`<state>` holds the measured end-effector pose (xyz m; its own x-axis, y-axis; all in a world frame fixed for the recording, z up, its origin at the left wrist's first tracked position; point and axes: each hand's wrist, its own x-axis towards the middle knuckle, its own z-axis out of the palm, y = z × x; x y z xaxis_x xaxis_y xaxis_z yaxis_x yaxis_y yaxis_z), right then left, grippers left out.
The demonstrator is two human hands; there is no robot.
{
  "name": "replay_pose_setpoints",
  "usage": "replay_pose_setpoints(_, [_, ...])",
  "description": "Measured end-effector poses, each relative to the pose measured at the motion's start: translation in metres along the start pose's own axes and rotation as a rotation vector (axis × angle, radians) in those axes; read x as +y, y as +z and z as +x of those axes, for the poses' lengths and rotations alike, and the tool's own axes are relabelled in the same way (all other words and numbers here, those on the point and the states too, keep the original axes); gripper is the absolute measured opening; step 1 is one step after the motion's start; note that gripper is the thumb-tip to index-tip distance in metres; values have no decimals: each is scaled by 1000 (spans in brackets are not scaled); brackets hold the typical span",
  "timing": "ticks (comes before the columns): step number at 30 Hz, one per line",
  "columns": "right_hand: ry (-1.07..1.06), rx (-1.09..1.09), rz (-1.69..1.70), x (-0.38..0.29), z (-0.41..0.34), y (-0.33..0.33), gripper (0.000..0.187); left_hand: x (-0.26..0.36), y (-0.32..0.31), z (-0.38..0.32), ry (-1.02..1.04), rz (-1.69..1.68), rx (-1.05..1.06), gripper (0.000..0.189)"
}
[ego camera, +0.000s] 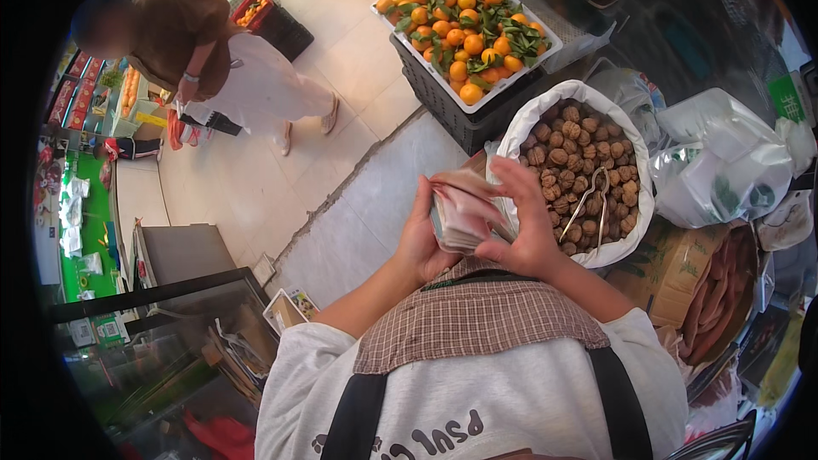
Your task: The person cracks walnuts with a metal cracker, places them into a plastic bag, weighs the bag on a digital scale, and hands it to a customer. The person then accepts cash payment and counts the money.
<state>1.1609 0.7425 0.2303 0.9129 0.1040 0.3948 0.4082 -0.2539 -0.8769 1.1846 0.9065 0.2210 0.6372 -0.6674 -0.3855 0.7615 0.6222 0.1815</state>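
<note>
A thick stack of banknotes (461,220) lies in my left hand (418,236), whose thumb and fingers close around its left side. My right hand (527,223) is at the stack's right side with its fingers spread; the top notes are blurred and lifted there. Whether the right fingers pinch a note cannot be made out. Just beyond my right hand stands a white-lined container of walnuts (575,160), with a metal nutcracker (602,204) lying on the nuts. The checked bib of an apron (479,319) is below my hands.
A white crate of leafy mandarins (470,32) rests on a black crate (441,102) ahead. Clear plastic bags (722,160) and a cardboard box (680,275) are at right. A person (211,57) is on the tiled floor at upper left. A dark-framed glass case (166,345) stands at lower left.
</note>
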Motion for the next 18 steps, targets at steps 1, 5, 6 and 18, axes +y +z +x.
replay_pose_setpoints(1, [-42,-93,-93,-2,-2,-4,67,-1,0,0,-5,-16,-29,67])
replay_pose_setpoints(5, [138,-61,123,-1,0,-9,41,0,-1,-4,-55,102,-5,62])
replay_pose_setpoints(6, [185,-44,185,0,0,-10,36,-1,-1,-6,-40,168,38,62])
replay_pose_setpoints(18, [415,79,568,3,1,-14,30,-2,-1,-13,-106,105,-71,53])
